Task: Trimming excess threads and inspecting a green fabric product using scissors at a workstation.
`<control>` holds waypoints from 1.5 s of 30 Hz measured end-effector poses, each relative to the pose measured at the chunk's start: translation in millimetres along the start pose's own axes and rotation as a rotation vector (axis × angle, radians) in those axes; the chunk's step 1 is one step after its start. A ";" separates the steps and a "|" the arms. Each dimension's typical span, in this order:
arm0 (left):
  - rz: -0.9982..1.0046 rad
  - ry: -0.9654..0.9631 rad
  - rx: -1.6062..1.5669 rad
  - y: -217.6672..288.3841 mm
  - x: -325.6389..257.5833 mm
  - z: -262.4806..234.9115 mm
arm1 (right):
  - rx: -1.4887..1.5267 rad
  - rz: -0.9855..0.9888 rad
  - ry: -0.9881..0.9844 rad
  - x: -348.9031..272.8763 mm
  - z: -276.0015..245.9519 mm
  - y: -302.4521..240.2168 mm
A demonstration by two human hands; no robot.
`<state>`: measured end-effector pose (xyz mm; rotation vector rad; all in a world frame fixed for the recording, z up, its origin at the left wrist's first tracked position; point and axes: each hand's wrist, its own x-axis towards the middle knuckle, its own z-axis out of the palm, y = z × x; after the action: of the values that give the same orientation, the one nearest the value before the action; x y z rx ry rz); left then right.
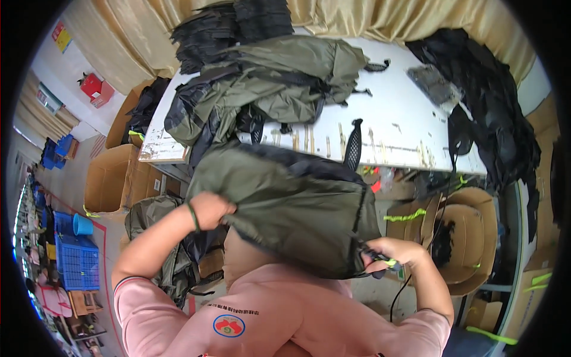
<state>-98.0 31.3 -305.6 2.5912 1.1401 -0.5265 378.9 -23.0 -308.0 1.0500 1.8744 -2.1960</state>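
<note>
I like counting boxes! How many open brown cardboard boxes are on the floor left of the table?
2: one big open box beside the table's left corner, another behind it holding black fabric. More may be hidden.

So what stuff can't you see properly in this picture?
Head view only:
- Left hand: its fingers are tucked under the green bag, so the grip is hidden.
- Small black tool in the right hand: mostly covered by the fingers, too small to tell what it is.
- Table: its far edge is buried under the bag pile.
- Black fabric: bent and blurred at the picture's rim.
</note>
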 end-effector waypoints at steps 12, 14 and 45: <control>-0.087 0.153 -0.816 25.1 -49.7 44.5 | -0.126 -0.170 0.553 65.5 -28.9 1.2; -0.104 0.506 -0.561 14.3 -26.9 41.3 | -0.183 -0.175 0.884 98.9 -47.7 16.8; -0.217 0.726 -0.487 -24.5 -28.7 105.1 | -1.215 -0.380 0.552 197.9 -25.6 -76.6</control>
<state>-157.5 -10.7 -390.2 2.2574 1.5210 0.6481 203.4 92.0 -348.6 1.0410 3.0679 -0.4165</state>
